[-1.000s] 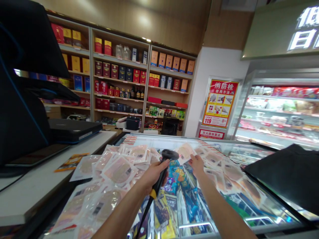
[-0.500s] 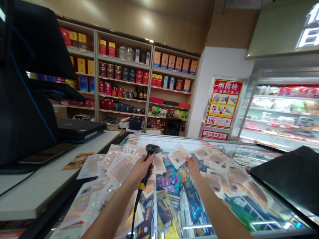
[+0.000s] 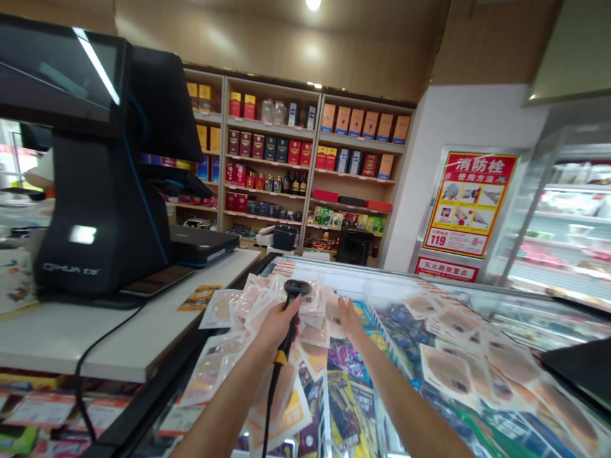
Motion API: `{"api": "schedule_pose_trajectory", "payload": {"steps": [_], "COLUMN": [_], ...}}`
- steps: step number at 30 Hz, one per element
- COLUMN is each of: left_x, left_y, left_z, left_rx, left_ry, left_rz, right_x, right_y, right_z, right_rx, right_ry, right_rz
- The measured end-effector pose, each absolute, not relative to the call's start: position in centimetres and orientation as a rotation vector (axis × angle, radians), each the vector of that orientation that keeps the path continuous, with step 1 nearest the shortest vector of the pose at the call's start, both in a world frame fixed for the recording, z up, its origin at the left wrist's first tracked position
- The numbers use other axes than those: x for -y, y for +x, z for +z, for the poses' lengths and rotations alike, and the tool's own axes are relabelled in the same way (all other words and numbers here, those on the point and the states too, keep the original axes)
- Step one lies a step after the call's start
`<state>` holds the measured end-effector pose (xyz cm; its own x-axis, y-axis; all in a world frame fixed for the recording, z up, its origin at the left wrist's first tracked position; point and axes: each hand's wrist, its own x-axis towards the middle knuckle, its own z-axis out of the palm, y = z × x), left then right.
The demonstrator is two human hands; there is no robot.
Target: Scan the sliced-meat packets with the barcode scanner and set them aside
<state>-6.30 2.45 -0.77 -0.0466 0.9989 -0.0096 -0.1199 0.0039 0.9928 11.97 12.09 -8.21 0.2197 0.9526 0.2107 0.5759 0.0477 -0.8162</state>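
Observation:
In my left hand (image 3: pixel 277 327) is a black handheld barcode scanner (image 3: pixel 296 287), its head up and its cord hanging towards me. Flat clear packets (image 3: pixel 222 308) with round, pale brown contents are heaped around and behind that hand. My right hand (image 3: pixel 352 321) is at the right edge of this heap, its fingers at a similar clear packet (image 3: pixel 333 313). The fingertips look closed on the packet's edge, though blur softens the contact. A second spread of such packets (image 3: pixel 449 372) lies further right on the glass.
The packets lie on a glass-topped freezer (image 3: pixel 367 280) with colourful bags inside. To the left, a white counter (image 3: pixel 114 346) carries a black checkout terminal (image 3: pixel 105 191), a phone (image 3: pixel 157 281) and an orange sachet (image 3: pixel 199 297). A dark object (image 3: pixel 582 366) juts in at right.
My right hand has moved left with a packet, from the middle of the glass to the left heap. The scanner stays in my left hand. The view has turned left.

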Motion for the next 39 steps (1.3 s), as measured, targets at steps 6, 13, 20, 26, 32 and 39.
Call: {"api": "schedule_pose_trajectory", "payload": {"steps": [6, 13, 20, 26, 32, 39], "left_x": [-2.3, -1.5, -1.6, -1.6, -1.9, -1.9], "left_y": [-5.9, -4.0, -1.5, 1.0, 2.6, 3.5], "left_z": [-0.9, -0.5, -1.1, -1.1, -1.4, -0.7], "left_rx": [-1.137, -1.106, -1.045, -0.992, -0.953, -0.994], "left_ry": [1.106, 1.154, 1.181, 1.206, 1.212, 1.250], "left_rz": [1.280, 1.224, 1.145, 1.066, 1.009, 0.973], "right_x": [-12.4, -10.0, -3.0, 0.7, -0.7, -4.1], "right_y": [10.9, 17.2, 27.7, 30.3, 29.9, 28.5], "right_z": [-8.7, -8.2, -8.9, -10.7, -10.6, -9.2], "right_rx": [1.441, 1.552, 1.776, 1.772, 1.859, 1.833], "right_ry": [-1.658, -1.716, -2.135, -2.331, -2.253, -2.129], "right_rz": [0.608, 0.318, -0.173, -0.334, -0.253, -0.121]}}
